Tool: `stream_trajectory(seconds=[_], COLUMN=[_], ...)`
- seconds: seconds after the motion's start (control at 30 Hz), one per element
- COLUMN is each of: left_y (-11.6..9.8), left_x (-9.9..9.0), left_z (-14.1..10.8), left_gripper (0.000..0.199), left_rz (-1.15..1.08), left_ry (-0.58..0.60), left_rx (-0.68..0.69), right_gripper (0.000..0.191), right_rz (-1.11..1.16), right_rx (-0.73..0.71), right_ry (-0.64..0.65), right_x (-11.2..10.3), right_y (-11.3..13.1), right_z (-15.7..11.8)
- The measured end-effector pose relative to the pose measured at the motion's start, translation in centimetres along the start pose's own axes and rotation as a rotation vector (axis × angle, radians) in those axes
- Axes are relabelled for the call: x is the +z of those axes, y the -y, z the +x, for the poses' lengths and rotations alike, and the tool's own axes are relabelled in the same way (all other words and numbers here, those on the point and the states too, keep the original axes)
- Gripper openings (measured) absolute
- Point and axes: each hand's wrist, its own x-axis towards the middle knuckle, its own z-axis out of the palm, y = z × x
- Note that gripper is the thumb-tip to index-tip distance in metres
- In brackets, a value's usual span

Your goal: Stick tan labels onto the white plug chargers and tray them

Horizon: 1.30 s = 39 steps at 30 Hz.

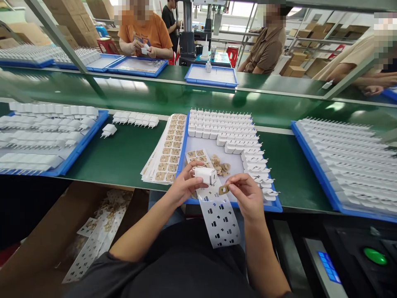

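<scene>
My left hand (185,184) grips a white charger (206,176), whose end with port openings is turned to the right. Just right of it, my right hand (247,193) pinches a small brown sticker (223,189) with a cut-out between thumb and fingertips. Sticker and charger are apart. Below both hands a white sticker sheet (221,223) with cut holes hangs over the front edge of a blue-rimmed tray (276,205). Brown sticker scraps (221,165) lie in that tray, beside rows of white chargers (220,126) with their pins up.
A stack of sticker sheets (167,159) stands left of the tray. More charger trays are at the left (70,159) and right (325,188). A cardboard box (40,248) with waste sheets sits below the bench (130,151). Several people work across the line.
</scene>
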Motion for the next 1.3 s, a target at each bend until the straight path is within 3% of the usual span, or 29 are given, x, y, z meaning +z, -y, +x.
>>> stream_trajectory(seconds=[0.13, 0.47, 0.6, 0.67, 0.8, 1.03, 1.3], left_y=[1.5, 2.1, 1.9, 2.0, 1.8, 0.9, 0.9], left_x=[0.0, -1.2, -1.4, -1.5, -1.6, -1.4, -1.3], left_z=[-0.7, -1.1, -1.4, -1.4, -1.6, -2.4, -2.5], left_gripper=[0.046, 0.039, 0.043, 0.047, 0.042, 0.044, 0.044], left_rz=[0.063, 0.749, 0.858, 0.876, 0.938, 0.982, 0.98], left_ry=[-0.01, -0.052, 0.016, 0.038, -0.062, -0.005, -0.026], left_rx=[0.085, 0.597, 0.725, 0.753, 0.782, 0.875, 0.886], right_gripper=[0.006, 0.011, 0.015, 0.015, 0.01, 0.006, 0.004], right_rz=[0.104, 0.246, 0.3, 0.302, 0.28, 0.006, 0.003], right_rx=[-0.002, 0.074, 0.105, 0.108, 0.132, 0.052, 0.06], right_ry=[0.106, -0.086, -0.121, -0.106, -0.037, -0.15, -0.124], right_x=[2.0, 4.0, 4.8, 5.2, 5.3, 4.7, 5.6], right_y=[1.5, 0.2, 0.9, 1.1, 1.4, 1.7, 1.7], right_z=[-0.5, -0.6, -0.5, -0.5, -0.8, -0.7, -0.5])
